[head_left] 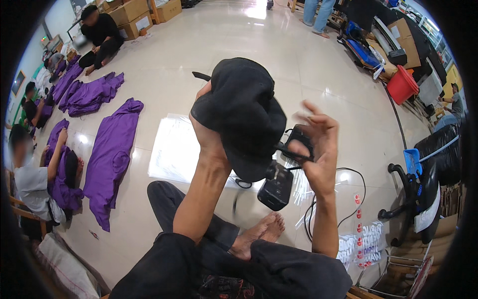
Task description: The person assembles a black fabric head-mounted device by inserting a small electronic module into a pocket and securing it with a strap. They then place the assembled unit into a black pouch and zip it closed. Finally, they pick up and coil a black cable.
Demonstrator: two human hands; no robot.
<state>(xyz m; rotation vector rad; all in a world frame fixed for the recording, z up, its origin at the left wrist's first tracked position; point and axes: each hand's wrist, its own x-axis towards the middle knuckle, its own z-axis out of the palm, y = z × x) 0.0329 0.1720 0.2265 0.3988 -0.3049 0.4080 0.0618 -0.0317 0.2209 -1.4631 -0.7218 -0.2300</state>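
A black cloth cap (pixel 239 99) is raised in front of me, gripped from its left side by my left hand (pixel 208 137), whose fingers are mostly hidden behind it. A short black strap (pixel 294 153) runs from the cap toward my right hand (pixel 321 154). That hand's fingers are apart and blurred, with the thumb close to the strap; whether they touch is unclear. Below the cap is a black box-shaped device (pixel 275 189). Another black object (pixel 301 142) shows partly behind my right hand.
Purple garments (pixel 113 154) lie on the floor at left, where several people sit. White plastic sheets (pixel 174 149) lie beyond my knees. A black cable (pixel 362 184) curves at right. Further right are a wheeled chair base (pixel 406 199), a blue dustpan (pixel 412 160) and a red bucket (pixel 402 85).
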